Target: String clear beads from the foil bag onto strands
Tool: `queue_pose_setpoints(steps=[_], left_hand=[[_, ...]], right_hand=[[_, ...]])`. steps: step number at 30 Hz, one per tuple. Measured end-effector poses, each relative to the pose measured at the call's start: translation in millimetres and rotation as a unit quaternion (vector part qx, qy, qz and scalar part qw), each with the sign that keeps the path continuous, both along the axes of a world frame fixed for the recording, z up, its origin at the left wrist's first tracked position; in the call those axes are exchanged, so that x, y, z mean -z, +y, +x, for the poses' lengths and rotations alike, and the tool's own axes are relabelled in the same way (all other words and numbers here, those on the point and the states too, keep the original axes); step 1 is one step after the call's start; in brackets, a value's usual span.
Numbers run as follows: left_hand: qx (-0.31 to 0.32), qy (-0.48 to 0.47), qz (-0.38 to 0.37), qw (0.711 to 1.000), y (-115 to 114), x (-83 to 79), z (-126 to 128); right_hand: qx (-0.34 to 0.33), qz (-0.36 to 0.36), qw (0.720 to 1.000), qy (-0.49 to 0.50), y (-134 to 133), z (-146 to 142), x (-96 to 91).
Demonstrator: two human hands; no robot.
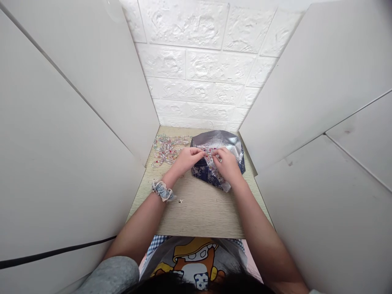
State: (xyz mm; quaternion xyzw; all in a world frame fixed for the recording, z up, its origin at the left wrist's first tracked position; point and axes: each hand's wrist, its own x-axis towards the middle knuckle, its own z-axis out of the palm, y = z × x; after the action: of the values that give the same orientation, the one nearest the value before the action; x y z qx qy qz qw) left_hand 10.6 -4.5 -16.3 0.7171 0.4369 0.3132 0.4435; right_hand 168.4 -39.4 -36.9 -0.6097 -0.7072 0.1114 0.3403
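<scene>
Nearest the viewer, well short of the bag (pixel 218 141), a cartoon-print shirt (pixel 192 256) is showing below the table (pixel 199 216) edge, and a black cable (pixel 45 254) is running along the left panel (pixel 61 155). Closer to the bag, a frilly scrunchie (pixel 162 190) is sitting on the left wrist, with one loose bead (pixel 180 201) lying just beside it on the pale woodgrain. Over the bag's open mouth, the left hand (pixel 186 160) and right hand (pixel 227 164) are meeting, fingertips nearly touching, both pinching a beaded strand (pixel 210 153) that is draping across the blue patterned fabric and silvery lining. Left of the bag, a heap of beaded strands (pixel 167 149) is lying spread out near the panel. Right of it, the right panel (pixel 321 122) is crowding the narrow tabletop. Behind the bag, a white embossed brick wall (pixel 199 61) is closing off the nook.
</scene>
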Motion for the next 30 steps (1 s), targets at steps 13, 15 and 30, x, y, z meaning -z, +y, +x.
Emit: queue_pose_setpoints(steps=[13, 15, 30], left_hand=[[-0.014, 0.014, 0.030, 0.999, 0, 2.4, -2], [-0.009, 0.017, 0.033, 0.999, 1, 2.9, -2], [0.011, 0.046, 0.061, 0.997, -3, 1.2, -1]], right_hand=[[0.030, -0.125, 0.980, -0.152, 6, -1, 8.4], [0.031, -0.124, 0.979, -0.156, 6, -1, 8.4], [0.016, -0.163, 0.831, 0.531, -2, -20, -1.7]])
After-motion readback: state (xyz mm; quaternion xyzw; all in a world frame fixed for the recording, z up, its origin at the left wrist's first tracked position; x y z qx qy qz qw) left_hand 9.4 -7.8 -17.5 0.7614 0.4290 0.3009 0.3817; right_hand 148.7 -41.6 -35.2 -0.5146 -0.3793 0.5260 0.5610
